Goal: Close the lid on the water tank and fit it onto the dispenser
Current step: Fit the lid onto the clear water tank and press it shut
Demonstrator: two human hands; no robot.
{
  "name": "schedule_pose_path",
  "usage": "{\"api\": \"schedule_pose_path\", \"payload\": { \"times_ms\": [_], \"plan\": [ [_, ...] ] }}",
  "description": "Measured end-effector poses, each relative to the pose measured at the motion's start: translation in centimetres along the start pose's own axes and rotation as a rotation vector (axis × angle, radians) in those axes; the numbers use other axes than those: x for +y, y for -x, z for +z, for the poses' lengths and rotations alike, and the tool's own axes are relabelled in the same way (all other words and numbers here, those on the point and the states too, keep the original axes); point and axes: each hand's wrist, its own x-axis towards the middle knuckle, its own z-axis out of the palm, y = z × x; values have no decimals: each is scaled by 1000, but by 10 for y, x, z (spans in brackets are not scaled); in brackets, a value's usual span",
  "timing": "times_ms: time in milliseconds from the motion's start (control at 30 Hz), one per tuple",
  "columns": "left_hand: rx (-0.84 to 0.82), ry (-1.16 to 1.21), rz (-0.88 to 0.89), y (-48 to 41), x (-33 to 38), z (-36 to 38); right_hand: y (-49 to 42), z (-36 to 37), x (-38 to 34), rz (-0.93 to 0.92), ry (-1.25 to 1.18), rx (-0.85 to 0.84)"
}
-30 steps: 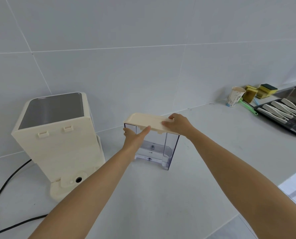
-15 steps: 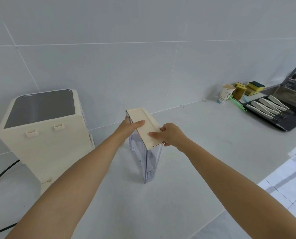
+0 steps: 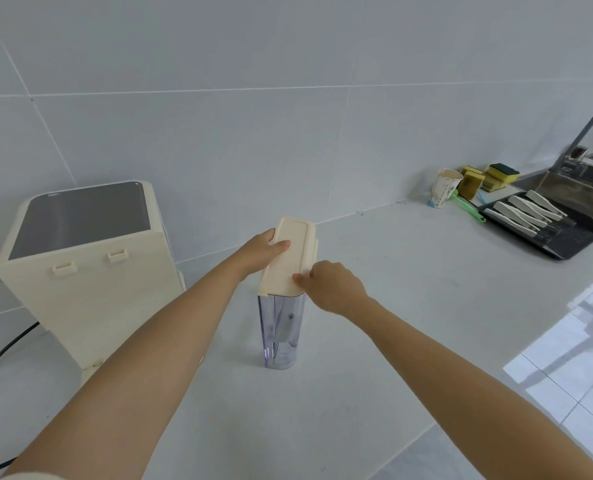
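The water tank (image 3: pixel 281 327) stands upright mid-bench, its lid's (image 3: pixel 290 261) long axis running 12 to 6, left hand (image 3: pixel 262 252) and right hand (image 3: pixel 333 289) clasping the lid, the dispenser (image 3: pixel 87 271) at 9 o'clock, nearer the left hand.

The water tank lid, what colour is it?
Cream, matching the dispenser; the lid shows best in the head view, on the clear tank.

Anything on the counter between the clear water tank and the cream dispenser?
Head view: only the left forearm crosses above that gap. The white counter between the clear water tank and cream dispenser looks bare.
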Motion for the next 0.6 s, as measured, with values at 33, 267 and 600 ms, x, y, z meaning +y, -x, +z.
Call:
{"api": "schedule_pose_path", "payload": {
  "times_ms": [33, 267, 600],
  "plan": [
    [57, -40, -6, 0, 0, 0, 0, -7, -1, -7, 44, 17],
    [473, -114, 179, 36, 10, 18, -31, -40, -11, -111, -56, 223],
    [315, -891, 432, 64, -2, 56, -87, -31, -32, -210, 145, -91]
  ]
}}
